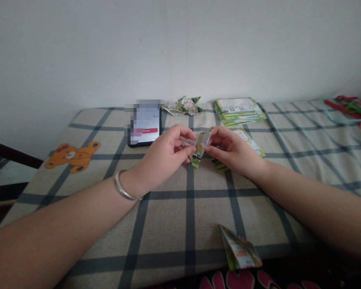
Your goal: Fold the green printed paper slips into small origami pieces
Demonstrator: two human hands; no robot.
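Observation:
Both of my hands meet over the middle of the table, pinching a folded piece of printed green-and-white paper (202, 145). My left hand (176, 146), with a silver bangle (123, 186) at the wrist, grips its left side between thumb and fingers. On its right side, my right hand (228, 146) pinches the upper edge. Another folded paper triangle (240, 251) lies at the table's near edge. Behind and partly under my right hand is a flat printed card (249, 140). Folded pointed paper shapes (183, 106) sit at the back by the wall.
A phone (146, 124) with its screen lit lies at the back left. A stack of printed cards (239, 109) is at the back right. The checked tablecloth (165, 224) has a bear picture (74, 156) on its left. Colourful items (351, 108) lie far right.

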